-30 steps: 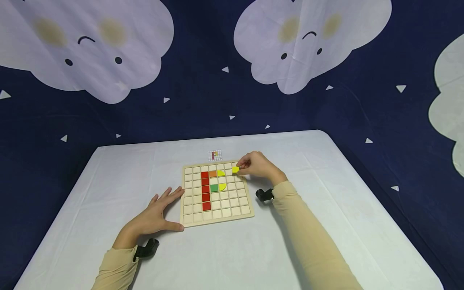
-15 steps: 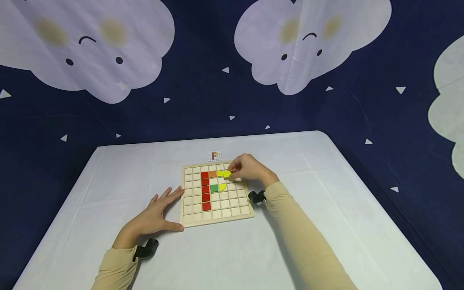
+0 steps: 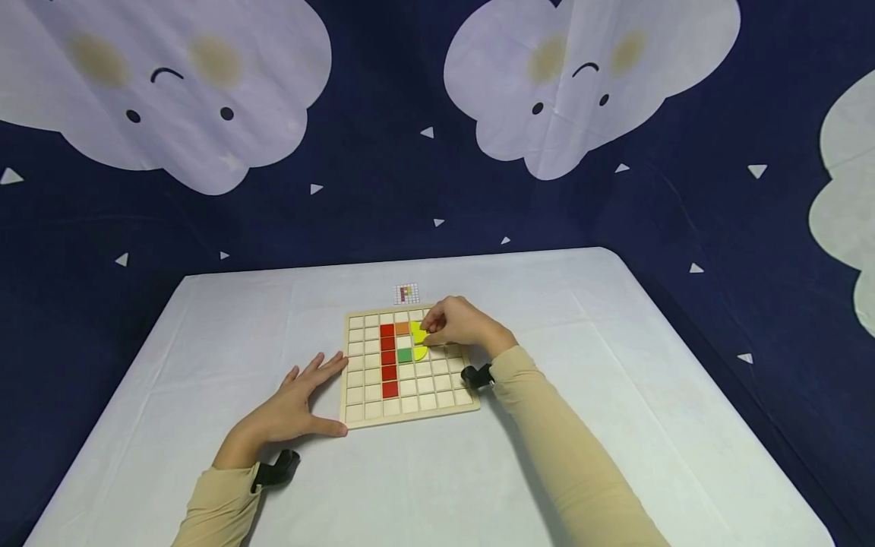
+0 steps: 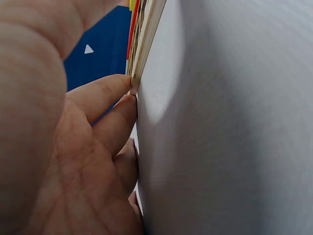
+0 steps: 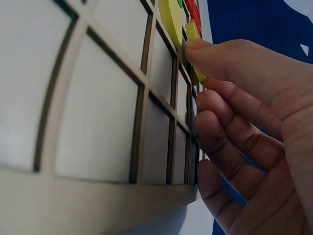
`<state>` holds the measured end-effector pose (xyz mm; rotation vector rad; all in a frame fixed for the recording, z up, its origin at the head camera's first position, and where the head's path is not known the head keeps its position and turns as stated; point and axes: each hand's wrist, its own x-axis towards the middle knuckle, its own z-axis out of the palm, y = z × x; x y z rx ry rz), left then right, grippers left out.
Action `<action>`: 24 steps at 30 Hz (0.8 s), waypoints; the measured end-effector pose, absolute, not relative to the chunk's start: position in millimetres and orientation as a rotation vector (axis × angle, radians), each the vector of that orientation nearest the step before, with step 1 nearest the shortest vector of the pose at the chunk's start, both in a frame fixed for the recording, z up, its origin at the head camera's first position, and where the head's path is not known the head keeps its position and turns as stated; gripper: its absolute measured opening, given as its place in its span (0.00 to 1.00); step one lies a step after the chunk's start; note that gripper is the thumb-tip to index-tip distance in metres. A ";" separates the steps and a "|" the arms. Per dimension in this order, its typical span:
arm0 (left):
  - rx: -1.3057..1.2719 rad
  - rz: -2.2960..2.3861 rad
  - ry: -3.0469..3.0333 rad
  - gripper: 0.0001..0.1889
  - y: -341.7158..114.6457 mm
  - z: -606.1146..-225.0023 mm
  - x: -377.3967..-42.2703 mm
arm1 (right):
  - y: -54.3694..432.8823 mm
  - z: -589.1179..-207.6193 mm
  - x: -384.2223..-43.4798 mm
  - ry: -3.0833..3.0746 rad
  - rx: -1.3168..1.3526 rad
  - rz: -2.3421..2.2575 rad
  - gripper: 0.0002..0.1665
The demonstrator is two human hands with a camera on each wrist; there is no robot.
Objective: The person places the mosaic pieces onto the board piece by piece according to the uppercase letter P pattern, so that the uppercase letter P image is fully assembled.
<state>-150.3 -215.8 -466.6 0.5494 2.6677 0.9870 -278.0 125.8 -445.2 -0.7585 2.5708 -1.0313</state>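
A wooden grid board (image 3: 410, 417) lies on the white table. My right hand (image 3: 461, 323) pinches a small yellow tile (image 5: 191, 31) between thumb and finger, low over the grid's third column of pieces. Under its fingertips, one yellow tile with a curved edge (image 3: 415, 326) is partly covered. Just in front of the pinched tile is a quarter-round yellow tile (image 3: 420, 354), right of a green square tile (image 3: 405, 355). Red square tiles (image 3: 389, 373) form a column, with an orange tile (image 3: 402, 329) beside the top one. My left hand (image 3: 287, 410) spreads its fingers, touching the board's left edge.
Behind the board lies a small printed pattern card (image 3: 406, 294). A dark blue backdrop (image 3: 383, 220) with clouds hangs behind the table (image 3: 615, 319). Black wrist cameras sit on both wrists.
My right hand has carried the yellow tile leftward and slightly nearer from the board's top right to between the two other yellow tiles. The left hand stays in place.
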 end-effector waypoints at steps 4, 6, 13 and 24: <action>0.544 0.987 2.665 0.63 -215.3 -466.6 -150.5 | 124.1 -444.1 -277.1 2.577 -0.768 -1.013 0.11; 0.539 0.983 2.667 0.63 -215.1 -466.7 -150.8 | 123.3 -443.4 -276.9 2.575 -0.769 -1.006 0.11; 0.535 0.976 2.675 0.62 -214.7 -467.3 -151.7 | 122.5 -440.4 -276.0 2.568 -0.742 -0.994 0.10; 0.538 0.977 2.669 0.63 -215.5 -466.8 -151.3 | 122.3 -440.3 -275.8 2.574 -0.757 -0.975 0.10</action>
